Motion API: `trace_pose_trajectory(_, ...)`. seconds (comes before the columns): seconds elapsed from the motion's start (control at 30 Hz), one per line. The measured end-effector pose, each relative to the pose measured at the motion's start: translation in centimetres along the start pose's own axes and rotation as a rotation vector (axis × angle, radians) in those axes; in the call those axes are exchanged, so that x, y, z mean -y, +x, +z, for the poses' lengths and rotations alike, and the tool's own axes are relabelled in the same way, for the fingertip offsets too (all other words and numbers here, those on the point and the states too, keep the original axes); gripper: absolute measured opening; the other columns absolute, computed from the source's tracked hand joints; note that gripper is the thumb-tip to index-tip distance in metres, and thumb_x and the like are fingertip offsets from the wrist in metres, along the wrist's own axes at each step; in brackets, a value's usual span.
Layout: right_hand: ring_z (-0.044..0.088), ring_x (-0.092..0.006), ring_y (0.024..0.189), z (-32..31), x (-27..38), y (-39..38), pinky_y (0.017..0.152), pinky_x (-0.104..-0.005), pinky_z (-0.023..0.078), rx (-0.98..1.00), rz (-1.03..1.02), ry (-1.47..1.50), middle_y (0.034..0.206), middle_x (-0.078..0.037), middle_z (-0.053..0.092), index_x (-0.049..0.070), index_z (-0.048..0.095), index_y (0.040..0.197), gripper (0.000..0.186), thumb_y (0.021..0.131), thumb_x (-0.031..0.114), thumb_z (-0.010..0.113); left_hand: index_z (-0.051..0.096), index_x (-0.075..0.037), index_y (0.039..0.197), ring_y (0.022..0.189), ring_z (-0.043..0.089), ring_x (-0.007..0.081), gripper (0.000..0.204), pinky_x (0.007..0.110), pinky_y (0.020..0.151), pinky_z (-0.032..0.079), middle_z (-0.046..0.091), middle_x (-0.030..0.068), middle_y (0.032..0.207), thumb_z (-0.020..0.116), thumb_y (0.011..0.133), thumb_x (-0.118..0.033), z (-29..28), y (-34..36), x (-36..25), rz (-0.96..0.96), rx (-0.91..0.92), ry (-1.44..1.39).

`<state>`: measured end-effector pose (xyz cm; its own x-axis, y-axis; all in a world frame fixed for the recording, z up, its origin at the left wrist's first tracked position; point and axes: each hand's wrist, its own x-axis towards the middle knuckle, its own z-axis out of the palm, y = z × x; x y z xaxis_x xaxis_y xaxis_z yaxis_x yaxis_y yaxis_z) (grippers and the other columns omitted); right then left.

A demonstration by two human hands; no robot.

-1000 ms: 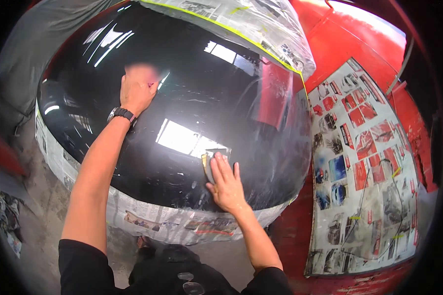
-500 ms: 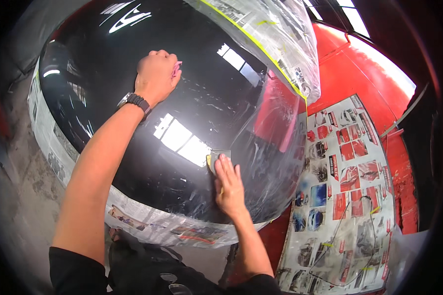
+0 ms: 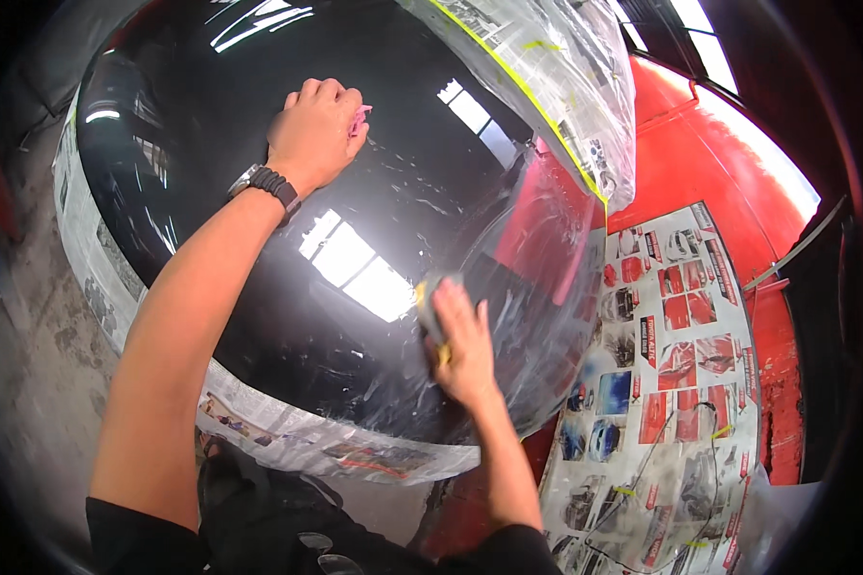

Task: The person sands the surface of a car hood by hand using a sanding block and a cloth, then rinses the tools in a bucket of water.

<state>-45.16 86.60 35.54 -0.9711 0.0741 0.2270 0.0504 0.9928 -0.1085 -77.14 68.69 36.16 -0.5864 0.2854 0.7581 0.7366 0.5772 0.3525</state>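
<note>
A glossy black curved car panel (image 3: 192, 115), edged with newspaper masking (image 3: 355, 448) and yellow-green tape (image 3: 518, 81), fills the middle, with white scuffs and haze on its right part. My left hand (image 3: 316, 134), a watch on its wrist, rests on the upper middle of the panel, fingers curled round a crumpled pink cloth (image 3: 359, 119). My right hand (image 3: 460, 340) presses, fingers extended and blurred, on a flat grey-and-yellow pad (image 3: 421, 303) on the panel's lower right, holding it against the surface.
Plastic sheeting over newspaper (image 3: 585, 105) covers the area at top right. A red bodywork surface (image 3: 681, 163) and a long board covered in printed car pictures (image 3: 681, 316) lie to the right. Concrete floor (image 3: 96, 374) shows at lower left; my legs are below the panel.
My left hand has moved up and right with the cloth. My right hand and pad have shifted slightly right and up. The view has also turned a little.
</note>
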Motion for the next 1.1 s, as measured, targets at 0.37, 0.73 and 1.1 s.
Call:
trace_pose_trajectory(0.37, 0.02, -0.0332, 0.158, 0.2, -3.9, 4.4, 0.123, -0.066, 0.012, -0.038, 0.121, -0.023, 0.171, -0.015, 0.023, 0.013, 0.026, 0.164, 0.068, 0.104, 0.03, 0.053, 0.065, -0.009, 0.109, 0.109, 0.057, 0.0309, 0.027, 0.045, 0.091, 0.047, 0.062, 0.0091, 0.11, 0.072, 0.09, -0.027, -0.2, 0.0, 0.0, -0.015, 0.031, 0.018)
trace_pose_trajectory(0.73, 0.025, -0.0322, 0.156, -4.7, -19.3, 12.9, 0.118, -0.0729, 0.018, -0.131, 0.558, -0.087, 0.17, -0.011, 0.026, 0.014, 0.032, 0.161, 0.061, 0.109, 0.046, 0.034, 0.066, -0.009, 0.108, 0.109, 0.058, 0.0311, 0.026, 0.045, 0.091, 0.048, 0.063, 0.0087, 0.113, 0.072, 0.09, -0.027, 0.8, 0.4, -3.3, 0.044, 0.004, -0.023)
trace_pose_trajectory(1.1, 0.022, -0.0312, 0.158, -5.8, -19.8, 4.2, 0.125, -0.0637, 0.009, -0.024, 0.304, 0.046, 0.169, -0.009, 0.029, 0.017, 0.032, 0.162, 0.058, 0.108, 0.032, 0.045, 0.067, -0.006, 0.108, 0.106, 0.06, 0.0334, 0.028, 0.045, 0.091, 0.048, 0.065, 0.0107, 0.112, 0.073, 0.09, -0.027, 0.5, 0.9, -2.6, 0.023, 0.037, 0.035)
